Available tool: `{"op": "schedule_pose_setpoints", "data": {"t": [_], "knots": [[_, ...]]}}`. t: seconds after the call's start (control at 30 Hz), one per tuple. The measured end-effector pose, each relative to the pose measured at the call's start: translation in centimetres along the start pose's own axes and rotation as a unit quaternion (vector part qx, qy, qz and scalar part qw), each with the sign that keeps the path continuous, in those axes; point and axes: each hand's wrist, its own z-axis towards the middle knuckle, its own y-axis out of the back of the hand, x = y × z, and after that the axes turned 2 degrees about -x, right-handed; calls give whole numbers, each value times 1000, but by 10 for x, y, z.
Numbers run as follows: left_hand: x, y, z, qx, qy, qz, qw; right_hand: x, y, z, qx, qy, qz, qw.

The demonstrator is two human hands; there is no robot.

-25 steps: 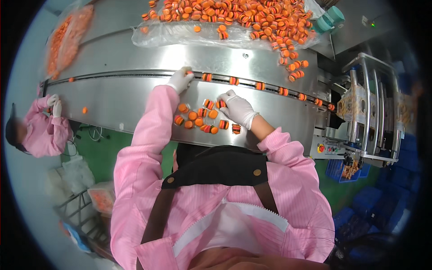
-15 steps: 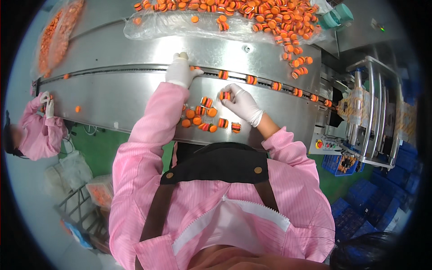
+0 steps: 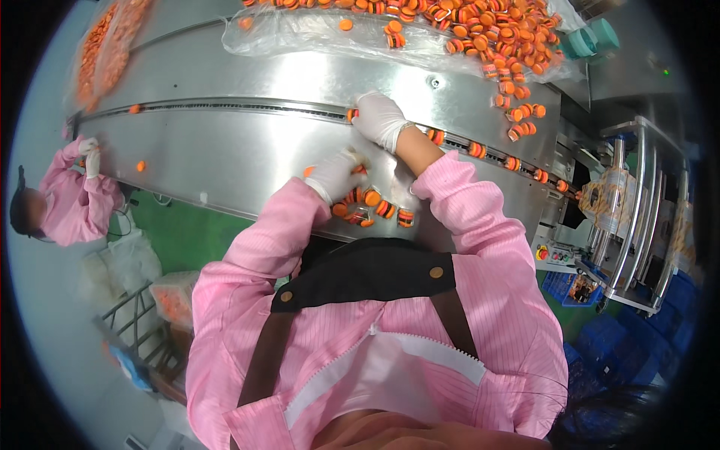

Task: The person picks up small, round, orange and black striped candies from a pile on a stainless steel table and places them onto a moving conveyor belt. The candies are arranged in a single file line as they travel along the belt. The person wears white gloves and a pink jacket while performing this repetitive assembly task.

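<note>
My right hand (image 3: pixel 379 120), white-gloved, reaches across to the narrow conveyor channel (image 3: pixel 255 109). Its fingers are closed on an orange burger-shaped piece (image 3: pixel 352 115) with dark and red layers, at the channel. Nearer to me, my gloved left hand (image 3: pixel 336 177) is over a loose group of similar pieces, its fingers curled round one piece (image 3: pixel 360 169), partly hidden. Beside that hand, several more pieces (image 3: pixel 372 198) lie on the metal table (image 3: pixel 247 165), some on their sides. To the right, spaced pieces (image 3: pixel 477 150) sit in the channel.
A big heap of pieces (image 3: pixel 487 34) lies on clear plastic film (image 3: pixel 300 37) at the back. On the right stands a metal-framed machine (image 3: pixel 637 210) with a control panel (image 3: pixel 555 255). Blue crates (image 3: pixel 607 345) are below. A co-worker (image 3: pixel 67 195) works at the far left.
My right hand has moved up to the channel with a piece. My left hand has come back from the channel to the loose pieces. The whole view has shifted slightly.
</note>
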Motion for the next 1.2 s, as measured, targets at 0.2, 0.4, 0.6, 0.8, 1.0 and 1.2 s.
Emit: {"op": "schedule_pose_setpoints", "data": {"t": [0.2, 0.4, 0.6, 0.8, 1.0, 1.2], "knots": [[39, 42, 36, -204, 187, -158, 948, -29, 8, -48, -45, 28, 84, 995], [33, 51, 75, -124, 244, 12, 962, -11, 2, -116, 156, 168, 44, 972], [7, 56, 26, 5, 63, -101, 993, -16, -27, -124, 64, 188, -13, 980], [0, 11, -32, 67, -57, 121, 989, -28, -6, -90, -152, 195, 60, 967], [8, -3, -22, 36, -82, 73, 993, -30, -28, -24, -164, 210, 4, 964], [28, 55, 23, -184, -1, 111, 977, -40, -14, -54, -244, 176, -42, 953]]}}
